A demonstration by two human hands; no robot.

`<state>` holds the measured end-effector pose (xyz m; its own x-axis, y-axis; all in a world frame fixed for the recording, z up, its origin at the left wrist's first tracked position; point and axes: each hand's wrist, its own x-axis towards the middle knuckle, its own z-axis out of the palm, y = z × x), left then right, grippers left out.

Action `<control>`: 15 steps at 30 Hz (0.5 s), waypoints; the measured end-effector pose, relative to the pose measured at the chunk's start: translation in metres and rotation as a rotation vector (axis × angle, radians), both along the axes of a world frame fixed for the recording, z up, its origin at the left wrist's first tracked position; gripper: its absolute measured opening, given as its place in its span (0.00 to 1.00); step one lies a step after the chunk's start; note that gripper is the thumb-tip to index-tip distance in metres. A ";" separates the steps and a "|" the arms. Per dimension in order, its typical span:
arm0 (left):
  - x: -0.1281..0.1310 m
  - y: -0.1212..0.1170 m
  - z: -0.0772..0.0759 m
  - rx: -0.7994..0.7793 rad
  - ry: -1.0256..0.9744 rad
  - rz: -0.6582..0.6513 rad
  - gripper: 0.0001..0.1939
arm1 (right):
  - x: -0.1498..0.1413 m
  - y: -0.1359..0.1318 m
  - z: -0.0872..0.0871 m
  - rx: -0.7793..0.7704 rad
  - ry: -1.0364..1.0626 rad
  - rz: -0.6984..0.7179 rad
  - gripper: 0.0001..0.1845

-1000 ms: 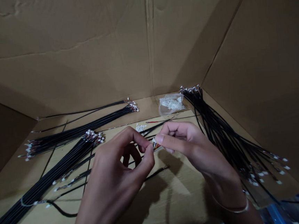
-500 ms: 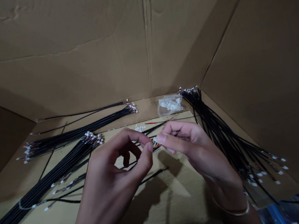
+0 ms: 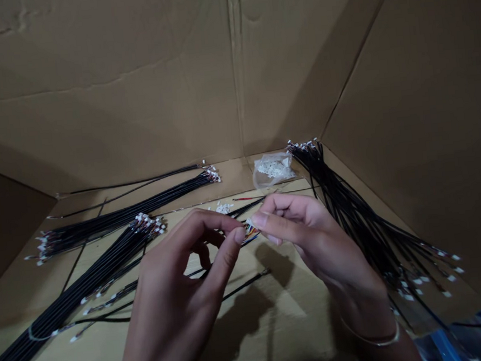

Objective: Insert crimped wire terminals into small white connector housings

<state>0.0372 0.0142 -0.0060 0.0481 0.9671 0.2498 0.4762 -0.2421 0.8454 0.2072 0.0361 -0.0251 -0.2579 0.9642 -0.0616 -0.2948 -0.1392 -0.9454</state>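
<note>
Between my hands, thin coloured wires (image 3: 251, 232) run into a small white connector housing (image 3: 250, 222). The thumb and fingers of my right hand (image 3: 308, 233) pinch the housing, covering most of it. My left hand (image 3: 189, 263) has thumb and forefinger closed on the wires at the other side, its other fingers curled beneath. Below my left hand lies a black cable (image 3: 245, 284) on the cardboard. A small pile of loose white connector housings (image 3: 224, 208) sits just beyond my fingers.
A clear bag of white housings (image 3: 274, 169) stands at the back. Bundled black cables with white connectors lie at the left (image 3: 66, 305), back left (image 3: 141, 206) and right (image 3: 348, 210). Cardboard walls (image 3: 130, 72) rise around. Blue-edged plastic bags (image 3: 444, 348) lie at the lower right.
My hands stay almost in place, both still pinching. The coloured wires between them show slightly more, with orange and blue strands now visible.
</note>
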 end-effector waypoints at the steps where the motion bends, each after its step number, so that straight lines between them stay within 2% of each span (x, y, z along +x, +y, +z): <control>1: 0.001 0.000 0.001 -0.008 -0.020 0.020 0.07 | 0.000 0.000 0.000 0.003 0.002 -0.003 0.13; 10: -0.001 -0.007 0.003 -0.046 0.027 0.051 0.08 | -0.001 -0.005 0.005 -0.058 -0.007 0.007 0.16; 15: 0.003 -0.008 0.000 -0.037 0.111 0.086 0.13 | -0.001 -0.004 0.005 -0.033 -0.039 0.019 0.17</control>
